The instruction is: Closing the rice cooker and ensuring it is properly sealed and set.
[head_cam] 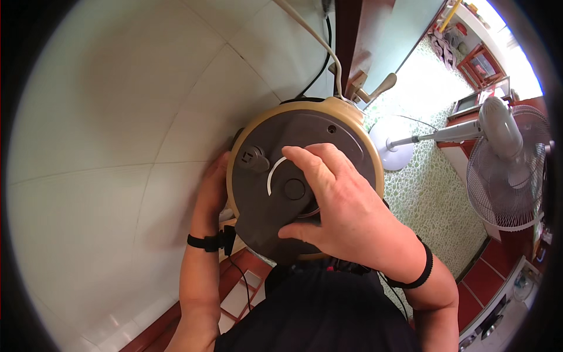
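Note:
In front of me stands an electric pressure cooker [250,211] with a dark round lid, a gold-coloured rim and a steam valve [253,158]. Over the lid's round centre knob [294,189], my right hand [338,189] has its thumb and fingers spread apart. A pale curved strip [273,174] shows beside the knob, near those fingertips. My left hand [216,185] is against the cooker's left side, between it and the wall; its fingers are mostly hidden, so its grip cannot be made out.
A tiled wall [101,123] rises close on the left. A white cable [312,35] and a black cable run down behind the cooker. To the right are a door handle [378,90], a standing fan [501,132] on the green-patterned floor [440,198], and a counter with dishes [525,281].

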Tool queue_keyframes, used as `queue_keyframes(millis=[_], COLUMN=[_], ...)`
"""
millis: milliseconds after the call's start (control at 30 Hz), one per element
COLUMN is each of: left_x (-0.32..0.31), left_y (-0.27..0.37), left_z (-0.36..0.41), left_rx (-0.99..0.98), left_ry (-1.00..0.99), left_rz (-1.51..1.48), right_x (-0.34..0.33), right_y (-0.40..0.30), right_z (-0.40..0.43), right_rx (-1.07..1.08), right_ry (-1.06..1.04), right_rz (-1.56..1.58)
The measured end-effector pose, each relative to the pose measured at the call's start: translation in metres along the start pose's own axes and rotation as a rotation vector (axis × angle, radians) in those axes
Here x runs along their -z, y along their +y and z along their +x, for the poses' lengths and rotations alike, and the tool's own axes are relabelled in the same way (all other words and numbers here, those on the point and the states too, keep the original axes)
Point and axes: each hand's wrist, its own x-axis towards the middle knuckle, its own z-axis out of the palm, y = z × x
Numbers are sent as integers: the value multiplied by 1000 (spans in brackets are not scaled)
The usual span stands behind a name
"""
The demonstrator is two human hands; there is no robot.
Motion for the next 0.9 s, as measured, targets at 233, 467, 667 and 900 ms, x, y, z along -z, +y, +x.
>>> queue_keyframes(millis=[233, 467, 667, 900], left_x=[-6, -11, -8, -9], left_y=[4, 8, 5, 7], left_z=[4, 3, 3, 2], left_rx=[121, 107, 89, 120], left_ry=[6, -2, 4, -8], left_rz=[-170, -224, -196, -193], right_x=[1, -3, 2, 12], right_y=[-5, -6, -10, -18], right_z=[9, 19, 21, 19], right_rx=[-133, -189, -256, -277], right_ry=[47, 122, 53, -18], right_rz=[58, 54, 103, 104])
